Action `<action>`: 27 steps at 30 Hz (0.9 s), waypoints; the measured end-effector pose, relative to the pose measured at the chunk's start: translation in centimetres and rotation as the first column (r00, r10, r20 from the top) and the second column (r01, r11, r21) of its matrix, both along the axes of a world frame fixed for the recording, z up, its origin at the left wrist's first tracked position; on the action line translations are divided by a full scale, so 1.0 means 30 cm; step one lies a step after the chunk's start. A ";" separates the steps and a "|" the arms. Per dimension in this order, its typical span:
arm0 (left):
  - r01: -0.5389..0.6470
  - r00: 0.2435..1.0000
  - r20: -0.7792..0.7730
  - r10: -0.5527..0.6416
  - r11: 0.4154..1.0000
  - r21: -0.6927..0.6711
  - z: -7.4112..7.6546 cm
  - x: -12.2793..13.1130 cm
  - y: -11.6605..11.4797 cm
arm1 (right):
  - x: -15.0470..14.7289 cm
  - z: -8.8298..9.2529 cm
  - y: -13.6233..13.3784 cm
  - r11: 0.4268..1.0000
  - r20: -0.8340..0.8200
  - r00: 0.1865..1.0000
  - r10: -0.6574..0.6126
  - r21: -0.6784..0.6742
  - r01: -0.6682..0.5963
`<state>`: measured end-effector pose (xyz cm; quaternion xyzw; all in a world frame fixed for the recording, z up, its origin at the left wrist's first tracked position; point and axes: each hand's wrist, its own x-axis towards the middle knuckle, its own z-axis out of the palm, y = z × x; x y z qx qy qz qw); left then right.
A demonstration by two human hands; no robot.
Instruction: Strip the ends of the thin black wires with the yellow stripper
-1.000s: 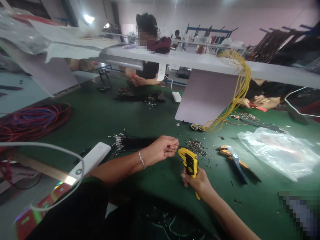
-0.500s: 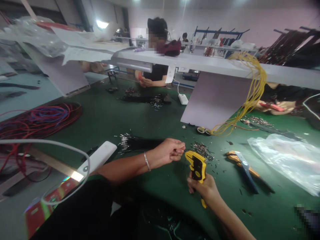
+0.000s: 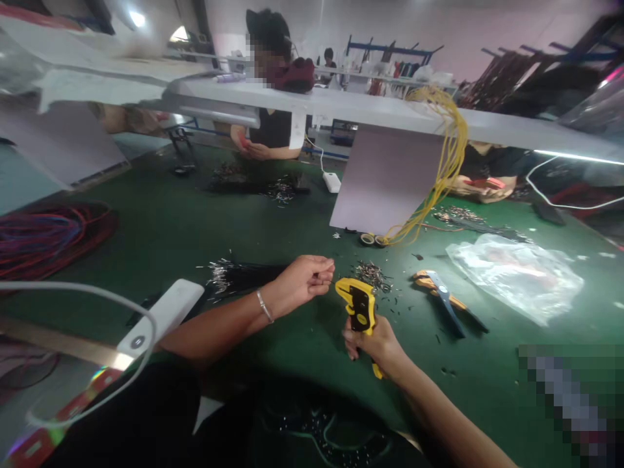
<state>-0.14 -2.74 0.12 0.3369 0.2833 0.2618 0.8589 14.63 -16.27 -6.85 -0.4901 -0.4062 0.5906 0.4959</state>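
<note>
My left hand (image 3: 308, 281) is closed in a pinch, and a thin dark wire (image 3: 334, 281) shows faintly between its fingertips and the tool beside it. A yellow and black wire stripper (image 3: 361, 307) stands upright, its head close to those fingertips. My right hand (image 3: 374, 342) wraps round its handle. Under and behind my left wrist lies a bundle of black wires (image 3: 251, 275), with bare silvery ends fanned out to the left. Just past the stripper is a pile of small cut scraps (image 3: 373, 273).
Blue and orange pliers (image 3: 441, 296) and a clear plastic bag (image 3: 521, 276) lie to the right on the green table (image 3: 292, 364). Yellow wires (image 3: 451, 153) hang from the shelf (image 3: 331, 103). Left are a white power strip (image 3: 168, 309) and red-blue wire coils (image 3: 53, 231). Co-workers sit opposite.
The view has turned to the right, so the scene sits further left. My left hand's fingertips and the stripper head stay close together, with the wire now faintly visible between them.
</note>
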 end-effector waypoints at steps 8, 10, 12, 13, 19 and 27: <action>0.001 1.000 0.010 -0.001 1.000 0.018 0.014 0.013 -0.057 | 0.006 0.010 0.021 1.000 -0.143 0.990 -0.014 0.000 0.014; -0.033 0.999 0.004 0.033 0.999 0.032 0.015 0.013 -0.060 | 0.004 0.013 0.022 1.000 -0.155 0.988 -0.021 0.006 0.023; -0.046 0.999 0.008 0.046 0.999 0.027 0.012 0.010 -0.047 | 0.002 0.017 0.016 1.000 -0.169 0.986 -0.011 0.012 0.013; -0.033 0.999 0.015 0.033 0.999 0.015 0.010 0.008 -0.037 | 0.001 0.018 0.012 1.000 -0.172 0.985 0.000 0.018 0.003; -0.062 0.998 -0.021 0.061 0.998 -0.028 0.012 0.010 -0.020 | 0.004 -0.007 0.020 0.999 -0.087 0.996 -0.016 0.027 0.019; -0.077 0.997 -0.028 0.076 0.997 -0.024 0.013 0.013 -0.032 | 0.008 -0.022 0.026 0.999 -0.027 0.999 -0.037 0.026 0.038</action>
